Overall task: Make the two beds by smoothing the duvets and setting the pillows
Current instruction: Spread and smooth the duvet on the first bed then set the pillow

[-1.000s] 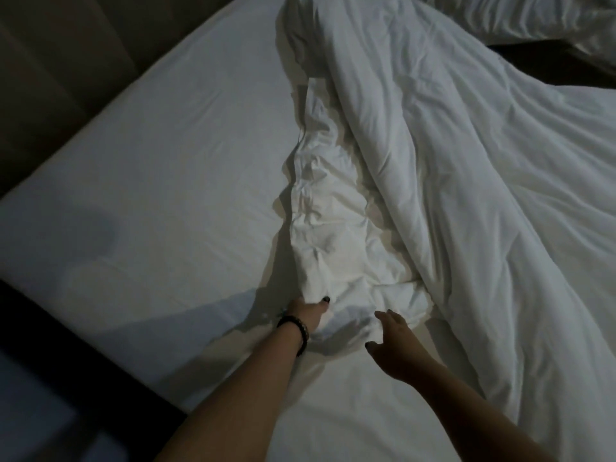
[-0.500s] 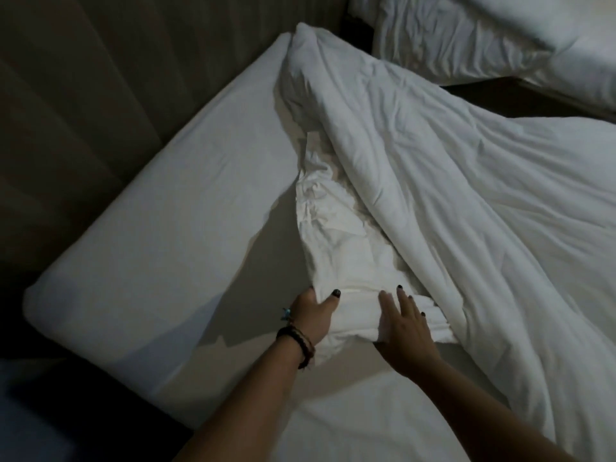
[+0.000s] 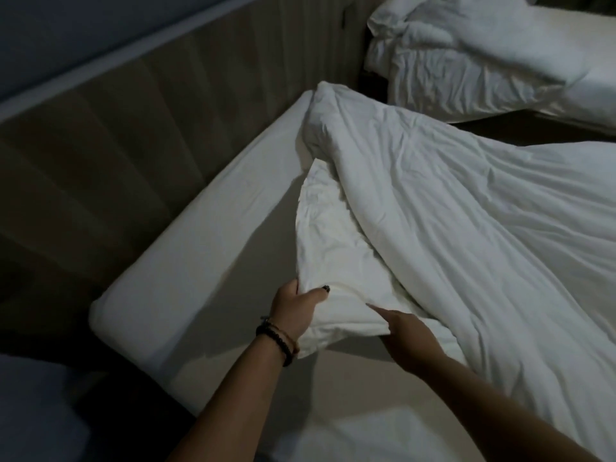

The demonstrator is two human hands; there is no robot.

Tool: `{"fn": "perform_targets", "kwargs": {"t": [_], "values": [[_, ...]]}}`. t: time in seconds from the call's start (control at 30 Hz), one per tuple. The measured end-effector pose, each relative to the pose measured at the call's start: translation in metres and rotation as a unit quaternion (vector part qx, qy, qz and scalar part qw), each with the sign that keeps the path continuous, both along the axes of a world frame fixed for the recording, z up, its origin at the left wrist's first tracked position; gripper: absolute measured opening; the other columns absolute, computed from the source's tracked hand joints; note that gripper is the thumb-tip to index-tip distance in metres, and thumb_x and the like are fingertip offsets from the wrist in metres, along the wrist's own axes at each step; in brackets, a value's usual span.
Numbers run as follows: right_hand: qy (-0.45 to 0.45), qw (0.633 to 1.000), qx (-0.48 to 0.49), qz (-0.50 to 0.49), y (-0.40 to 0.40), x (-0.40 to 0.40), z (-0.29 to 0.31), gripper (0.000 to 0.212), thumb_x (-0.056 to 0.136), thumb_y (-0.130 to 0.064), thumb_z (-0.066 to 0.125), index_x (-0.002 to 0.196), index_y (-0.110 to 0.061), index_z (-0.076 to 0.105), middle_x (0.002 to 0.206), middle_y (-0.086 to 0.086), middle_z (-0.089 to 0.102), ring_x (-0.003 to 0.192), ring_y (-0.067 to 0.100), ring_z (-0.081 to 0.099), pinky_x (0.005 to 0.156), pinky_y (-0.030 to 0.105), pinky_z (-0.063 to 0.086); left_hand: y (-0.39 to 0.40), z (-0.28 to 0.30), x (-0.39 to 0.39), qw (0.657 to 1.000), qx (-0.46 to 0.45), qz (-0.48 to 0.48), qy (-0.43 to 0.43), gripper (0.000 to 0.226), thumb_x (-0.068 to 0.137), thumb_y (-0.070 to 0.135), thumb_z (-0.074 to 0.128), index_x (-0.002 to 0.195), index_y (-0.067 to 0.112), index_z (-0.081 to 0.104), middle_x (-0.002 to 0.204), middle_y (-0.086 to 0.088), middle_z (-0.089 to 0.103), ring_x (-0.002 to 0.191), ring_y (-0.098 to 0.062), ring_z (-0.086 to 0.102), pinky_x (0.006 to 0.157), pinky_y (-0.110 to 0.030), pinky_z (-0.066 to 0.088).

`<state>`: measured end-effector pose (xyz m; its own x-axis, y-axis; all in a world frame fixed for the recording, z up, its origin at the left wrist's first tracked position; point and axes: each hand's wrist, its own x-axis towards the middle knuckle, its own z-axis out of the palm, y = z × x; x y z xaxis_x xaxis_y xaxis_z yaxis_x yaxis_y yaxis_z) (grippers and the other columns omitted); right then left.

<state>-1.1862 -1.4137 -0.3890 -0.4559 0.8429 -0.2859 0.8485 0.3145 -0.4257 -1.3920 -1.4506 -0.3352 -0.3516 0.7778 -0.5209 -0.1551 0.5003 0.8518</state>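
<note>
Head view: both hands (image 3: 346, 323) gripping bunched duvet (image 3: 466, 235) corner; mattress (image 3: 206, 255) bare at nine o'clock; second bed (image 3: 500, 61) at one o'clock unmade.

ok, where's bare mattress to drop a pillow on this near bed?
Free: the white fitted sheet between the wooden headboard panel and the bunched white duvet. Also the strip between both forearms. Crowded: the right side under the duvet, and the corner both hands grip, left hand, right hand.
</note>
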Motion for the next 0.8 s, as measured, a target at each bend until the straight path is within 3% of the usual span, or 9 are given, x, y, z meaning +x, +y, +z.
{"fn": "perform_targets", "kwargs": {"t": [0.17,0.33,0.63,0.8], "values": [[-0.003,0.999,0.028,-0.016,-0.009,-0.023,0.021,0.049,0.084,-0.03,0.039,0.129,-0.036,0.055,0.112,-0.001,0.069,0.101,0.025,0.062,0.076,0.03,0.046,-0.003,0.012,-0.024,0.999,0.023,0.017,-0.025,0.028,0.076,0.012,0.074,0.104,0.008,0.069,0.098,-0.007,0.073,0.093,-0.028,0.068,0.085,-0.045,0.056],[-0.014,0.996,0.082,-0.012,-0.011,-0.08,0.033,0.02,0.092,-0.032,0.047,0.103,-0.021,0.06,0.095,0.0,0.066,0.091,0.025,0.062,0.066,0.031,0.041,0.008,0.028,-0.085,0.998,0.055,0.002,-0.016,0.014,0.08,0.008,0.071,0.094,0.011,0.069,0.088,-0.001,0.072,0.079,-0.019,0.068,0.062,-0.025,0.056],[-0.031,0.996,0.086,0.018,-0.028,-0.241,0.047,0.027,0.095,-0.038,0.044,0.094,-0.015,0.058,0.09,0.004,0.067,0.086,0.029,0.062,0.064,0.031,0.036,0.008,0.04,-0.254,0.997,0.035,-0.07,0.01,0.014,0.083,0.005,0.067,0.097,0.009,0.069,0.085,0.003,0.069,0.078,-0.013,0.064,0.052,-0.012,0.05],[0.025,0.997,0.067,0.029,-0.026,-0.328,0.064,0.029,0.095,-0.04,0.046,0.086,-0.016,0.059,0.086,0.008,0.067,0.083,0.031,0.061,0.064,0.03,0.036,0.013,0.058,-0.344,0.996,0.038,-0.074,0.03,0.013,0.082,0.0,0.066,0.084,0.012,0.07,0.074,0.007,0.07,0.075,-0.013,0.064,0.059,-0.019,0.051]]}}
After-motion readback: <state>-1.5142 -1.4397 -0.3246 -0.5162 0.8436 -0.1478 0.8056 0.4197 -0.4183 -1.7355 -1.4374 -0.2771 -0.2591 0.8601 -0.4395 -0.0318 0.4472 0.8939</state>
